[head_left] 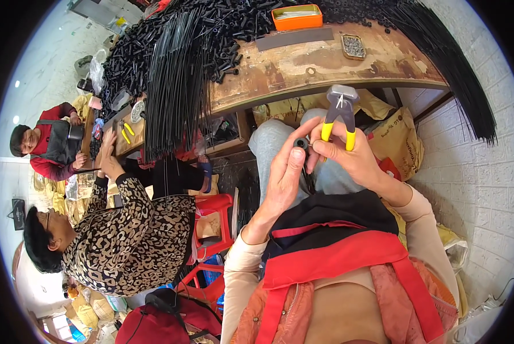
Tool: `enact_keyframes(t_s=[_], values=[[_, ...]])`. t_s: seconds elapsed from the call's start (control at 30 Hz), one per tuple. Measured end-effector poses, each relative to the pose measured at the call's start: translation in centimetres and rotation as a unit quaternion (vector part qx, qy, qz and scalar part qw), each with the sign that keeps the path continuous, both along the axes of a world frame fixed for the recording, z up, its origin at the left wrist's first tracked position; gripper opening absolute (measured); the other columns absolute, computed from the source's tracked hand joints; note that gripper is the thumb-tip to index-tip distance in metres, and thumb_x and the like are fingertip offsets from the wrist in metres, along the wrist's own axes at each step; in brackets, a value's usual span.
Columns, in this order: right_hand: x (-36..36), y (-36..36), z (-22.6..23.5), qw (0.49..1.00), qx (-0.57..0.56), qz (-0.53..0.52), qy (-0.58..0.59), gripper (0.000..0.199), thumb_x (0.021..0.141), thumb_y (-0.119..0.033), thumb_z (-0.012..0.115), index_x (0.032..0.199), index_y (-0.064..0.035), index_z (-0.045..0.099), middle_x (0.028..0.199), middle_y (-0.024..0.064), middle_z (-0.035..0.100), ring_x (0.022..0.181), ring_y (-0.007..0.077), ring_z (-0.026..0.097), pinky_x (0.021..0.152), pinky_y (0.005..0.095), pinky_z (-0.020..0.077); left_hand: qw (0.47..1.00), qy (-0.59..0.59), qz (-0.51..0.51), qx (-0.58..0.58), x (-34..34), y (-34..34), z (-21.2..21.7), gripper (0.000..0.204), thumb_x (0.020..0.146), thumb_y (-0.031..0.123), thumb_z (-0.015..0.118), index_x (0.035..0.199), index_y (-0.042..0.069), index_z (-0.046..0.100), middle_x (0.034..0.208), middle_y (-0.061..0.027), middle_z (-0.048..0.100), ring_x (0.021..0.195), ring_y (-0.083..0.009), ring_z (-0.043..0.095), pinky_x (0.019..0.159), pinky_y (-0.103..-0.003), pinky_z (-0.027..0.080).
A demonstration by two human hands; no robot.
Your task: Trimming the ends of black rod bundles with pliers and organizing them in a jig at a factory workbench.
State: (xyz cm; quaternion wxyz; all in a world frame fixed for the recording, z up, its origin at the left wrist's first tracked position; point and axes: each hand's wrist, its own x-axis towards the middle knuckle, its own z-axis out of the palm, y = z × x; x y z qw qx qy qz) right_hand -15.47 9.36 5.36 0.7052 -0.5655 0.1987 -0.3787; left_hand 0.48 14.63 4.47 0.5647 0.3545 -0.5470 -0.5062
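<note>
Over the lap: both of the person's hands meet in front of the knees, below the edge of a worn wooden workbench (pixel 303 66).
Left hand: the left hand (pixel 284 178) rises with fingers stretched upward; its fingertips pinch a small black tube piece (pixel 300 143).
Right hand: the right hand (pixel 349 157) is wrapped around the yellow handles of a pair of end-cutting pliers (pixel 340 114), whose grey head points up toward the bench edge.
Pliers head: whether the cutting edges are together or apart cannot be told.
Tube piece position: just left of the pliers' handles, between the two hands and touching the fingertips of both.
Bench top: a heap of short black tube pieces (pixel 171 40) covers the left part; a bundle of long thin black rods (pixel 174 86) hangs over the front edge.
Farther along the bench: an orange tray (pixel 296 17), a flat dark grey strip (pixel 294 39) just in front of it, and a small tin of metal bits (pixel 353 47) to the right.
Right edge: another sheaf of black rods (pixel 458 63) curves down along the white brick wall (pixel 475 189).
Left side: a person in a leopard-print top (pixel 136 229) sits beside a red plastic stool (pixel 214 229); farther off, another person in red (pixel 47 143) works at the bench.
</note>
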Motion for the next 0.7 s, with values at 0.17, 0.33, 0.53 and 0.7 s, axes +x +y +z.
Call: enact_keyframes(t_s=[0.17,0.33,0.53,0.7], values=[[0.6,-0.2,0.7,0.999,0.017,-0.012,-0.041,0.014,0.096,-0.012,0.059,0.103,0.0009,0.056,0.084,0.0071,0.062,0.074,0.0165,0.066,0.068,0.0278,0.0518,0.999,-0.014,-0.026,0.030,0.9,-0.5,-0.1,0.065,0.104,0.048,0.033,0.145,-0.002,0.038,0.080,0.0013,0.049,0.073,-0.0081,0.044,0.070,-0.022,0.037],[-0.8,-2.3,1.8,0.962,-0.186,-0.055,0.192,0.022,0.096,-0.023,0.057,0.096,-0.0009,0.053,0.064,0.0054,0.058,0.055,0.0123,0.057,0.052,0.0292,0.0447,0.998,0.058,-0.038,0.013,1.9,-1.7,-0.8,0.071,0.102,0.054,0.033,0.148,-0.001,0.031,0.070,0.0020,0.039,0.063,-0.0077,0.036,0.058,-0.023,0.032],[-5.8,1.5,3.7,0.901,-0.098,0.066,0.417,0.020,0.098,-0.023,0.055,0.104,-0.0044,0.053,0.059,0.0062,0.057,0.047,0.0169,0.055,0.048,0.0321,0.0431,0.999,0.007,-0.029,0.016,1.4,-1.3,-1.3,0.059,0.103,0.052,0.033,0.125,0.000,0.049,0.071,0.0020,0.040,0.064,-0.0067,0.035,0.058,-0.023,0.031],[-5.2,2.0,4.6,0.909,-0.121,0.083,0.390,0.034,0.098,-0.023,0.052,0.128,-0.0074,0.051,0.065,0.0077,0.061,0.053,0.0183,0.059,0.053,0.0326,0.0459,0.998,-0.047,-0.035,-0.008,1.8,-0.6,-2.3,0.057,0.102,0.056,0.031,0.100,0.003,0.052,0.069,0.0031,0.041,0.063,-0.0062,0.034,0.056,-0.023,0.026]])
